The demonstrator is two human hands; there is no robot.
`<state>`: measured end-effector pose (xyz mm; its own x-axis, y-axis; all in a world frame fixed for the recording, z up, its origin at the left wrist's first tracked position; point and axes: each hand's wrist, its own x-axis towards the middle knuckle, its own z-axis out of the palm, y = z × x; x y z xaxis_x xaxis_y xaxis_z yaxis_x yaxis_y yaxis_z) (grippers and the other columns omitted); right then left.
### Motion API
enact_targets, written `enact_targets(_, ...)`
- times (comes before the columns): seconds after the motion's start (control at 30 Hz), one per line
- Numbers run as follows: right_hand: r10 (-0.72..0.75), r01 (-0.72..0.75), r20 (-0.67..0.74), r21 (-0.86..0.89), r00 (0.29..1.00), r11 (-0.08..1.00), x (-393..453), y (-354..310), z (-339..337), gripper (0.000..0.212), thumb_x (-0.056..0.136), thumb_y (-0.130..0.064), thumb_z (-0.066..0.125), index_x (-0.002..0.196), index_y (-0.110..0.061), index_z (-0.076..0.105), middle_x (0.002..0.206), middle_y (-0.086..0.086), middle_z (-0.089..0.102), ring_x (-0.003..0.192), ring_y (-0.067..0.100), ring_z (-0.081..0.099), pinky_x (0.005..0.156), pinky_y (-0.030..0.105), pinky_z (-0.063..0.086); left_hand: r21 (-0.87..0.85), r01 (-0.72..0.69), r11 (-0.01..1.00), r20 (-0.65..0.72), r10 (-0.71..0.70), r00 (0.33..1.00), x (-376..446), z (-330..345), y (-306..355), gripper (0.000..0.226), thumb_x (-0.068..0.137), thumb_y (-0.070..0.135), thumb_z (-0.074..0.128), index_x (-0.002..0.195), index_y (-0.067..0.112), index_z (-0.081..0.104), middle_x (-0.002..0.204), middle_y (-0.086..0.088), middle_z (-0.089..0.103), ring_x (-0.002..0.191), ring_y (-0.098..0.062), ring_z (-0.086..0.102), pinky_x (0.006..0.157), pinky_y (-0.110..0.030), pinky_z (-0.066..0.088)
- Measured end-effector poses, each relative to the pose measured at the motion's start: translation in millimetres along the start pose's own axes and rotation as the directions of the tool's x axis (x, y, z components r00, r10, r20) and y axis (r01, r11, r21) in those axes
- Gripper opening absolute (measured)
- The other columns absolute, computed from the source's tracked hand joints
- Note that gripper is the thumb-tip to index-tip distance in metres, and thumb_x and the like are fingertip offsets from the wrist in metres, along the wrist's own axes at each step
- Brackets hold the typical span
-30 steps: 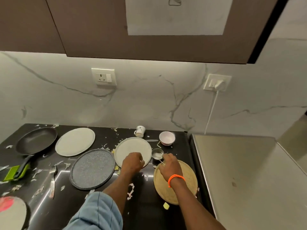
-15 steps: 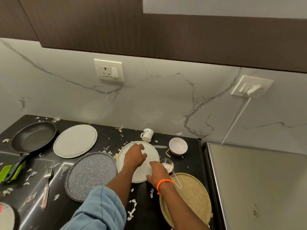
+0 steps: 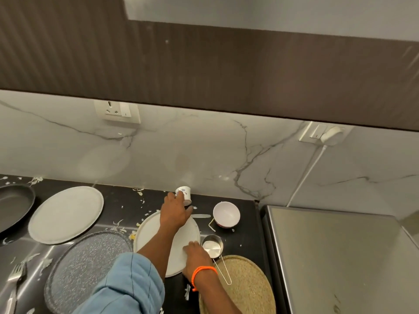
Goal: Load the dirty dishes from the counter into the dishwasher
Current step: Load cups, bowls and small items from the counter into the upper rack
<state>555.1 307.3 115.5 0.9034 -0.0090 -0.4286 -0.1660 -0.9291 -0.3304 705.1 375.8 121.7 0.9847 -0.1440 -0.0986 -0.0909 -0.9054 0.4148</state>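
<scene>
My left hand [image 3: 175, 213] reaches to the back of the black counter [image 3: 118, 205] and grips a small white cup [image 3: 184, 194] with a blue print, tilted and lifted by the wall. My right hand [image 3: 195, 254] rests with curled fingers on the right edge of a white plate [image 3: 150, 234]; whether it grips the plate is unclear. A small steel measuring cup [image 3: 212, 245] with a wire handle stands just right of that hand. A white bowl [image 3: 226, 214] sits behind it.
Left of the white plate lie a speckled grey plate [image 3: 88, 268], a pale grey plate [image 3: 65, 214], a black pan [image 3: 13, 206] and a fork [image 3: 13, 282]. A woven mat [image 3: 247, 286] lies at the right front. A steel surface [image 3: 340, 257] adjoins the counter. Food scraps are scattered about.
My left hand has gone from over the white plate back to the small cup and taken hold of it. My right hand has stayed at the plate's right edge.
</scene>
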Motion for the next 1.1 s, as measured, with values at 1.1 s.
enact_targets(1.1,0.078,-0.052,-0.08,0.289,0.994,0.956,-28.9,4.9,-37.3,0.067,0.084,-0.021,0.076,0.145,-0.019,0.047,0.143,0.008,0.053,0.131,0.026,0.05,0.11,0.034,0.041,-0.478,0.2,0.855,-0.033,-0.245,0.969,-40.8,-44.7,-31.3,0.052,0.079,0.032,0.082,0.111,0.012,0.047,0.109,-0.012,0.062,0.094,-0.029,0.063,0.083,-0.04,0.055)
